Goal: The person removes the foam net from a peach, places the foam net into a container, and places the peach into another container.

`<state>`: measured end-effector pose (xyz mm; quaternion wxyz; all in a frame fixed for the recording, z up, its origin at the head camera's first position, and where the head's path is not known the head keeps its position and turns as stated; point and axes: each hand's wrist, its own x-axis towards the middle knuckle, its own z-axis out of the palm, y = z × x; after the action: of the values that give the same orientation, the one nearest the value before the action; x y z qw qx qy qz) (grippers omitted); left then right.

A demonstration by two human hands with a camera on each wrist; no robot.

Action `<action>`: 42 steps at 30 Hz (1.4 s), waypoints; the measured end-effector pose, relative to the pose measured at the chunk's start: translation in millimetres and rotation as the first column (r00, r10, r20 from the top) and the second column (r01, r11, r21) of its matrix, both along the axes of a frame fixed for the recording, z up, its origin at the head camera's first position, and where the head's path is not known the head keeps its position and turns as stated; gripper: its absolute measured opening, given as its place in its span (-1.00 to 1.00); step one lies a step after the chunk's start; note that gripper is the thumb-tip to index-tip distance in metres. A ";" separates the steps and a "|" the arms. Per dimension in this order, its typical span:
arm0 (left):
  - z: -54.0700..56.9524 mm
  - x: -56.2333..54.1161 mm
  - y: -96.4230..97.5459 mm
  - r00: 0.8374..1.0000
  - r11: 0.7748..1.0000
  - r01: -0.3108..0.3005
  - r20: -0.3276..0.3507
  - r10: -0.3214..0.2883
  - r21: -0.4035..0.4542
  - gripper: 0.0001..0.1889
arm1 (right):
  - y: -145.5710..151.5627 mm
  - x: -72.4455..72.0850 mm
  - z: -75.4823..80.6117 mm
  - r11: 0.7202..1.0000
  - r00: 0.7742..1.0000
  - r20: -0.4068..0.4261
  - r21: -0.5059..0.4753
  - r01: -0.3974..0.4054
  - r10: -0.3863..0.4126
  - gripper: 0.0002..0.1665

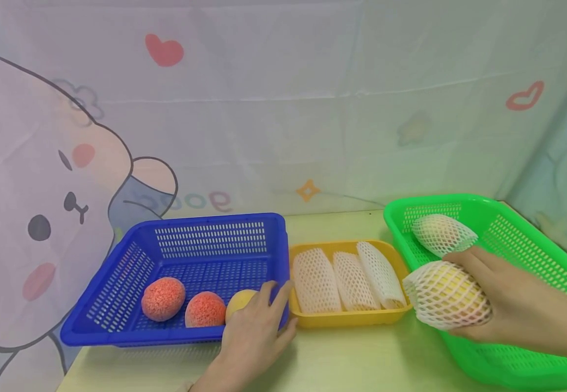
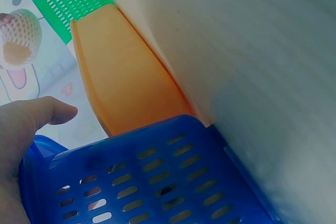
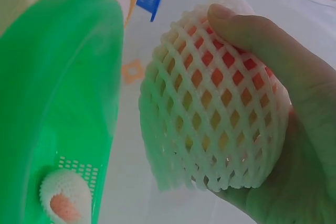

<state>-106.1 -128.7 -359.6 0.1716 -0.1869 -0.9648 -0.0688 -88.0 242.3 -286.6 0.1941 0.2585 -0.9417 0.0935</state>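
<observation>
My right hand [image 1: 506, 294] grips a red-and-yellow fruit in a white foam net sleeve [image 1: 447, 296], above the near-left rim of the green basket [image 1: 464, 348]. In the right wrist view, the thumb presses on the net sleeve. My left hand [image 1: 256, 329] reaches over the front right corner of the blue basket [image 1: 165, 332], beside a yellow fruit [image 1: 239, 301] that it partly covers. The left wrist view shows the thumb extended, apart from the basket wall; the other fingertips are hidden there. Two reddish, rough-skinned fruits [image 1: 163, 299] lie to the left in the blue basket.
Between the baskets, a yellow tray [image 1: 352, 318] holds three white foam net sleeves [image 1: 316, 280]. Another netted fruit [image 1: 442, 234] lies at the back of the green basket. Behind the pale table [image 1: 332, 359] hangs a printed cloth [image 1: 273, 109].
</observation>
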 end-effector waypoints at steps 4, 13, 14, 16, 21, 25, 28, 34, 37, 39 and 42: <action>0.1 0.3 -0.3 1.000 1.000 -0.001 -0.005 0.001 -0.005 -0.41 | -7.8 4.8 -0.1 1.000 1.000 0.009 0.014 -0.002 0.002 0.01; -0.1 0.6 0.0 1.000 1.000 0.003 -0.026 -0.003 -0.004 -0.40 | -26.5 12.6 4.4 1.000 1.000 -0.008 -0.024 -0.020 0.019 -0.04; -0.2 0.4 0.1 1.000 1.000 0.003 -0.026 -0.003 -0.003 -0.40 | -28.3 12.7 4.8 0.999 1.000 -0.006 -0.026 -0.018 0.018 -0.04; -0.3 0.4 0.4 1.000 1.000 0.004 -0.020 -0.004 0.000 -0.39 | -31.2 12.4 5.5 0.999 1.000 -0.005 -0.034 -0.020 0.020 -0.03; -0.4 0.5 0.4 1.000 1.000 0.001 -0.011 -0.001 -0.003 -0.39 | -36.6 10.8 5.7 0.998 0.999 0.002 -0.049 -0.039 0.039 -0.01; 0.1 0.2 -0.4 1.000 1.000 -0.005 -0.002 0.005 -0.003 -0.39 | -40.3 9.9 6.2 0.997 0.999 0.013 -0.056 -0.047 0.048 -0.01; 0.3 0.2 -0.8 1.000 1.000 -0.008 0.004 0.008 0.000 -0.39 | -43.6 9.6 6.9 0.997 0.999 0.020 -0.060 -0.049 0.050 -0.01; -1.0 0.7 -0.5 1.000 1.000 -0.003 -0.017 0.003 0.001 -0.40 | -49.8 8.9 7.5 0.995 0.997 0.035 -0.074 -0.062 0.065 -0.04; -1.2 0.7 -0.4 1.000 1.000 -0.001 -0.024 0.001 0.002 -0.40 | -52.4 8.2 7.0 0.993 0.995 0.049 -0.089 -0.077 0.082 -0.05; -1.0 0.7 -0.5 1.000 1.000 -0.003 -0.022 0.003 0.004 -0.40 | -54.5 7.4 6.7 0.991 0.994 0.058 -0.099 -0.086 0.092 -0.06; -0.6 0.8 -1.0 1.000 1.000 -0.010 -0.015 0.010 0.006 -0.40 | -59.1 6.0 6.6 0.991 0.994 0.066 -0.106 -0.085 0.092 -0.05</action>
<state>-105.3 -129.7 -360.2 0.1797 -0.1821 -0.9642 -0.0697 -82.0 183.2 -280.0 0.1695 0.2862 -0.9295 0.1594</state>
